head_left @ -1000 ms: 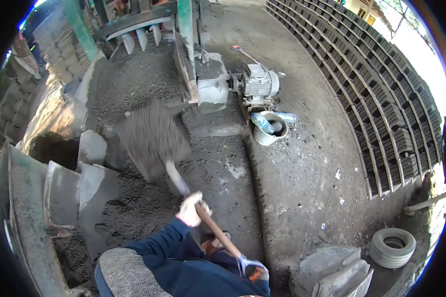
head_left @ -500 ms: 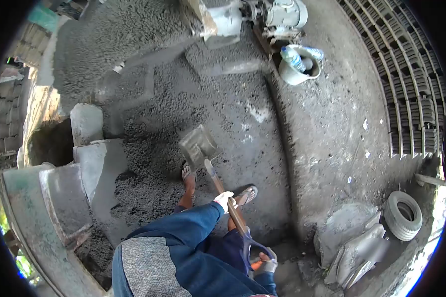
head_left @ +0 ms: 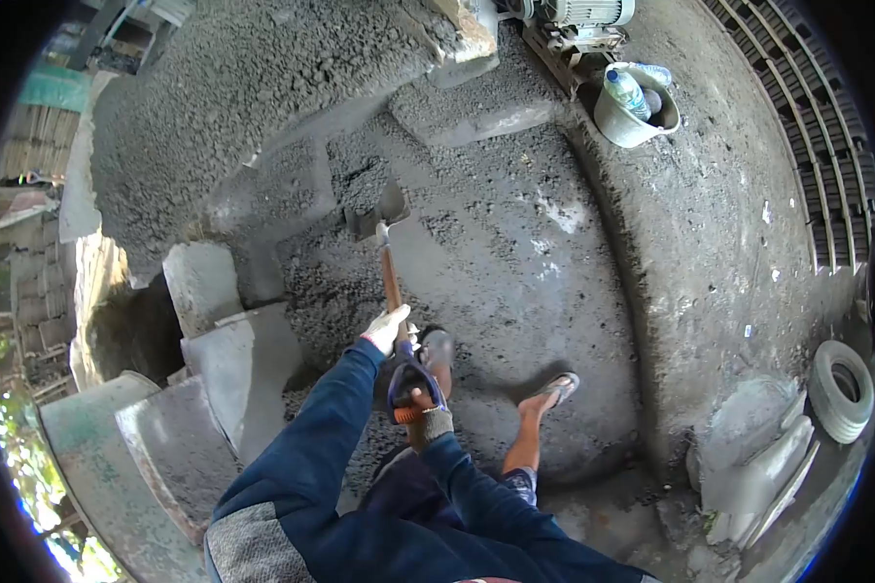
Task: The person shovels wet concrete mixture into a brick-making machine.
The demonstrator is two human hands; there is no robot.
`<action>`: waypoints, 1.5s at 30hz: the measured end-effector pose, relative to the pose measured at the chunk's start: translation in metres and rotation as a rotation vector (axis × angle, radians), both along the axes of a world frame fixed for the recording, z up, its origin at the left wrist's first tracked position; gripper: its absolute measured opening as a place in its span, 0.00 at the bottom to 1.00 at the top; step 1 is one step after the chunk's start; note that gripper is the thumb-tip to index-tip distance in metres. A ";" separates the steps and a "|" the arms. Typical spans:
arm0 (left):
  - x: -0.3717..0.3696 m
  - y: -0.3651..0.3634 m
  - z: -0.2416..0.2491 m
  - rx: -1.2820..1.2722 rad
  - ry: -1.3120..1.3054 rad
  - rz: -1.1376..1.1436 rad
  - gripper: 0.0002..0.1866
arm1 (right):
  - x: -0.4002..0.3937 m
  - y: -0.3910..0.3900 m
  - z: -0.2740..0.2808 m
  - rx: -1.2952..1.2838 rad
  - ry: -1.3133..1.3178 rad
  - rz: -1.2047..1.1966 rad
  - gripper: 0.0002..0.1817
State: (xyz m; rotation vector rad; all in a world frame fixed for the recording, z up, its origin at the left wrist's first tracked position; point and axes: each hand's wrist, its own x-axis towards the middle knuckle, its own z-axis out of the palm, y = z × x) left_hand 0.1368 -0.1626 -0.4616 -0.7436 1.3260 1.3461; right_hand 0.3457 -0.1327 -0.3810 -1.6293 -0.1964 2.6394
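A shovel with a wooden shaft (head_left: 391, 277) points away from me, its metal blade (head_left: 391, 206) down against loose dark grey material (head_left: 365, 185). Gloved in white, my left hand (head_left: 387, 328) is wrapped round the shaft above the handle. My right hand (head_left: 422, 413), in a grey glove with an orange patch, grips the dark D-shaped handle (head_left: 399, 374) closer to my body. Part of the blade is hidden in the material.
A heap of grey mix (head_left: 253, 78) lies at the top left. A motor (head_left: 585, 12) and a bucket (head_left: 617, 121) with bottles stand at the top right. Metal sheets (head_left: 180, 437) are at left, a tyre (head_left: 841, 392) and slabs (head_left: 758, 476) at right.
The shovel has swung forward, its blade going from beside my feet to the loose material. Both hands have moved left, the right one also upward. My feet stand differently, and the view has shifted.
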 end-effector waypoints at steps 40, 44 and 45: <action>0.448 0.224 0.007 0.102 -0.673 0.313 0.13 | 0.441 0.320 0.227 0.840 -0.799 0.287 0.07; 0.440 0.242 0.088 0.251 -0.529 0.387 0.14 | 0.537 0.396 0.150 0.592 -0.636 0.203 0.11; 0.415 0.240 0.129 0.394 -0.461 0.399 0.14 | 0.568 0.425 0.072 0.452 -0.573 0.206 0.07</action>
